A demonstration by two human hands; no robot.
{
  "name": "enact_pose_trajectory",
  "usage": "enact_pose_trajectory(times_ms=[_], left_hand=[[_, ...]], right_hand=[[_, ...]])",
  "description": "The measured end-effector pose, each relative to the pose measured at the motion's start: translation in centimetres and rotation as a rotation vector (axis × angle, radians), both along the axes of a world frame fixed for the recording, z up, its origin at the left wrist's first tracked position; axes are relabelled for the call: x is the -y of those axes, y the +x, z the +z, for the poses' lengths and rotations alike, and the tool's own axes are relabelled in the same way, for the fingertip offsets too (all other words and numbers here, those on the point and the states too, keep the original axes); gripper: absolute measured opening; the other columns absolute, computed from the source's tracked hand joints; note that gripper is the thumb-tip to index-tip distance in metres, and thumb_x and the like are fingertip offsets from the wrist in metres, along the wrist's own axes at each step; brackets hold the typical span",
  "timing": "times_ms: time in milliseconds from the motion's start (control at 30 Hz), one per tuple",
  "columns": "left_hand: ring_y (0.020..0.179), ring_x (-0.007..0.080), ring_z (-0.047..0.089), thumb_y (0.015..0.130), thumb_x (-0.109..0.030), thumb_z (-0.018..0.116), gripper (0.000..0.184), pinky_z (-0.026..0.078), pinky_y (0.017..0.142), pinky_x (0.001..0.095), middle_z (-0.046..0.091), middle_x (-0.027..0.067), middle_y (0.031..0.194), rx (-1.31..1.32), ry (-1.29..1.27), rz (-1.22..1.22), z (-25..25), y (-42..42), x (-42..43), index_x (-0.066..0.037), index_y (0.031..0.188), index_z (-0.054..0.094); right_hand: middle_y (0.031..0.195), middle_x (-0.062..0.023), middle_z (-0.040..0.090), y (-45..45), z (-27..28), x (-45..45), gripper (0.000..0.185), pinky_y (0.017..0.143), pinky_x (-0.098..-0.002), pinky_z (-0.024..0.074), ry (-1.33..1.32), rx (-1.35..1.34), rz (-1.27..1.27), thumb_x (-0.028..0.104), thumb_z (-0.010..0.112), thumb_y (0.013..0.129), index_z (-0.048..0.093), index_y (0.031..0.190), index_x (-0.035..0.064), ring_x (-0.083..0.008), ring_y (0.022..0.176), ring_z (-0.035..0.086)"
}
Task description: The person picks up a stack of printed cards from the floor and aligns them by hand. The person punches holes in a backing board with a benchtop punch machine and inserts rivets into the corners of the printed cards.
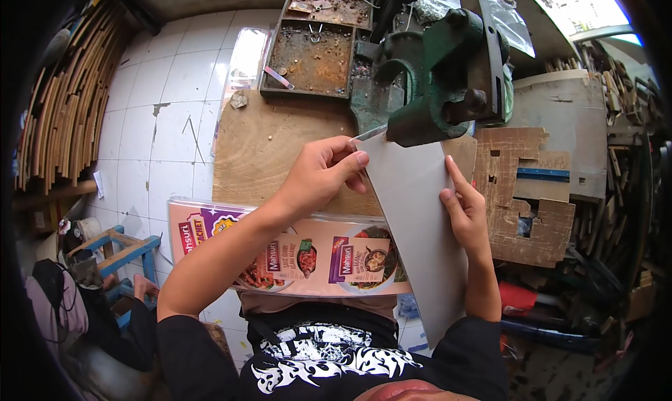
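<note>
The grey sheet (420,226) is slanting away from the wearer's body, its near end lying close to the right sleeve and its far end reaching in under the green machine (427,110) just beyond the hands. A printed panel (325,264) is lying below the left forearm, with the sheet crossing in front of its right end.

The hands are working apart, one on each long edge. The left hand (323,166) is pinching the far left corner between thumb and curled fingers; the right hand (467,212) is gripping the opposite edge a little nearer the body, thumb on the upper face. That spread is probably serving well — one hand guiding the corner, the other stopping the sheet from swinging. Good practice here is likely meaning light, even pressure, a level sheet and fingertips staying clear of the machine's head, since the left ones are sitting very near it. Whether the head is touching the sheet is not showing.

Beyond the left hand, the wooden worktop (266,149) is stretching out under a tray (325,61) that is holding small scraps. Right of the right hand, cut cardboard (504,226) is lying within reach.
</note>
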State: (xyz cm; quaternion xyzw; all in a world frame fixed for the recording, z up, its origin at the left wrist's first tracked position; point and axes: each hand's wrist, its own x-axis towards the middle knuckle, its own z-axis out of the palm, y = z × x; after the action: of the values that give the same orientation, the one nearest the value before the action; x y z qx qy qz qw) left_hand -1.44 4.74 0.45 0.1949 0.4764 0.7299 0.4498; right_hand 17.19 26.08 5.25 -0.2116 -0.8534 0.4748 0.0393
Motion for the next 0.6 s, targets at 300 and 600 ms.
enact_pose_trajectory(times_ms=[300, 600], left_hand=[[0.071, 0.0127, 0.063, 0.097, -0.018, 0.057, 0.023, 0.053, 0.068, 0.025, 0.064, 0.0074, 0.09, -0.016, -0.011, -0.011, 0.09, -0.11, 0.07, 0.004, 0.1, 0.061], [0.07, 0.0114, 0.063, 0.097, -0.017, 0.057, 0.023, 0.053, 0.067, 0.0239, 0.065, 0.0068, 0.091, -0.013, -0.015, -0.012, -0.14, -0.17, 0.01, 0.004, 0.103, 0.062]], right_hand=[[0.122, -0.0127, 0.063, -0.16, 0.19, 0.11, 0.051, 0.078, -0.0215, 0.0466, 0.033, -0.006, 0.002, 0.003, 0.056, 0.093, 0.043, 0.142, 0.0015, -0.0079, 0.089, 0.056], [0.127, -0.0125, 0.061, -0.13, -0.26, -0.08, 0.051, 0.077, -0.0214, 0.0474, 0.012, -0.023, -0.011, 0.001, 0.056, 0.093, 0.043, 0.142, 0.0022, -0.0076, 0.091, 0.056]])
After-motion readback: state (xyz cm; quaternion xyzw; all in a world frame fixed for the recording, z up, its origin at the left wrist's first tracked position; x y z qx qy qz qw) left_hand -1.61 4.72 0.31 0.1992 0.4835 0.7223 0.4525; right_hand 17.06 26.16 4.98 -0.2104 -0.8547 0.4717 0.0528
